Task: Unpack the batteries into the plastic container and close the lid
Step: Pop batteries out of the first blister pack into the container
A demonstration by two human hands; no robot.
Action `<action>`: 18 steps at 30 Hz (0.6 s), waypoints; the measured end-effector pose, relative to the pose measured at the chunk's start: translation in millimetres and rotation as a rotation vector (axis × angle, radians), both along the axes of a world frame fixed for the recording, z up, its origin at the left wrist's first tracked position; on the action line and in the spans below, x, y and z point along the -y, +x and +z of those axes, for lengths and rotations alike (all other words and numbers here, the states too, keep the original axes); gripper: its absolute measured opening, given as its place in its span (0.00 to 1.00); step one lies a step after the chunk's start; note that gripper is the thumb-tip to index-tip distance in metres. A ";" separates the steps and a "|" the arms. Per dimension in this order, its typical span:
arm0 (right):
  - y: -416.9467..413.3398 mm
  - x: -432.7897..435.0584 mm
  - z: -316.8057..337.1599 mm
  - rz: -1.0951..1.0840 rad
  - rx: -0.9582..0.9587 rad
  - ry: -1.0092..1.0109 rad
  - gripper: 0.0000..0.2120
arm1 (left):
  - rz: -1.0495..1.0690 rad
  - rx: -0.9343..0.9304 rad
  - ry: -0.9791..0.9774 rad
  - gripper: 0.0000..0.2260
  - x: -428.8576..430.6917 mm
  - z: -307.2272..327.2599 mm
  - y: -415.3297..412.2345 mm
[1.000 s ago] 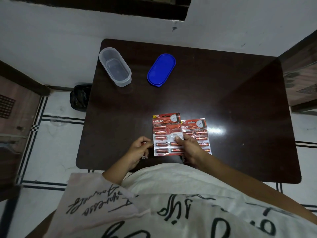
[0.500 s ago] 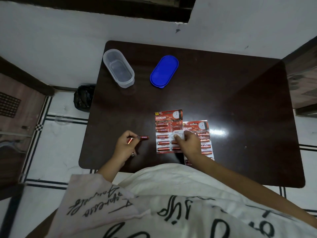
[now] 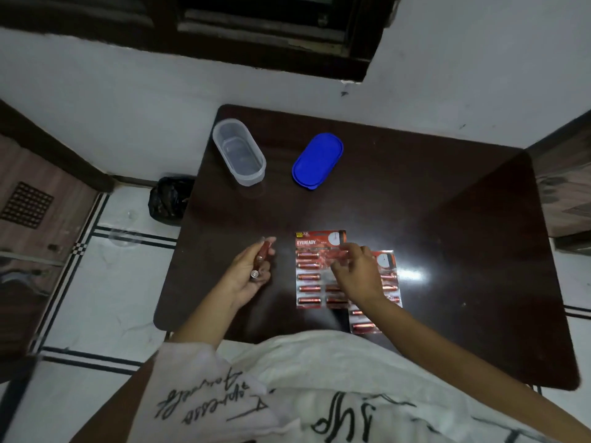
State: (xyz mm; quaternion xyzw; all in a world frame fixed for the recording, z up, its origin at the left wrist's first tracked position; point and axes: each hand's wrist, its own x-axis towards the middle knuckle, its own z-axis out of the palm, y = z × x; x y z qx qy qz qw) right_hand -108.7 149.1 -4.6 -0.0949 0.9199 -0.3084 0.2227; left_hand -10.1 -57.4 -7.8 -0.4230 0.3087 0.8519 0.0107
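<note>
Two red battery blister packs lie on the dark table [image 3: 447, 219]; the left pack [image 3: 310, 273] overlaps the right pack [image 3: 388, 282]. My left hand [image 3: 249, 276] holds loose red batteries [image 3: 260, 259] to the left of the packs, palm up. Above the left pack, my right hand [image 3: 358, 273] pinches a red battery [image 3: 335, 254] at its fingertips. The clear oval plastic container [image 3: 240, 151] stands open at the table's far left. Its blue lid [image 3: 316, 161] lies beside it to the right.
A black bag [image 3: 169, 199] sits on the tiled floor left of the table. White wall and a dark window frame run behind the table. Wooden furniture stands at both sides. My white printed garment fills the bottom of the view.
My right hand has lifted off the left pack with a battery pinched in its fingers. My left hand has turned palm up and shifted slightly left with the loose batteries.
</note>
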 end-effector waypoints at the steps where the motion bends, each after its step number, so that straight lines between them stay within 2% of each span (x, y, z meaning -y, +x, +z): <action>1: -3.4 9.6 2.3 0.000 0.015 -0.062 0.15 | 0.021 -0.009 0.049 0.08 1.2 3.7 -4.9; 4: -13.7 44.2 13.6 -0.087 0.255 -0.321 0.03 | 0.031 -0.032 0.106 0.09 7.4 14.0 -21.5; 6: -20.9 72.6 29.7 -0.143 0.519 -0.460 0.04 | 0.025 -0.018 0.106 0.10 15.8 21.7 -36.8; 8: -33.2 103.1 44.2 -0.138 0.653 -0.486 0.06 | 0.034 0.026 0.085 0.09 34.6 31.3 -57.9; 13: -64.3 144.4 44.6 -0.175 0.659 -0.445 0.06 | 0.047 0.087 -0.096 0.04 94.4 52.9 -121.9; 14: -68.3 145.5 39.9 -0.201 0.666 -0.432 0.06 | 0.021 0.095 -0.187 0.03 105.6 54.9 -134.8; 16: -72.4 141.8 28.2 -0.256 0.674 -0.405 0.06 | -0.081 0.149 -0.399 0.10 126.8 50.0 -160.2; 18: -74.1 132.9 14.6 -0.317 0.670 -0.379 0.06 | -0.233 0.264 -0.611 0.13 146.6 37.1 -182.9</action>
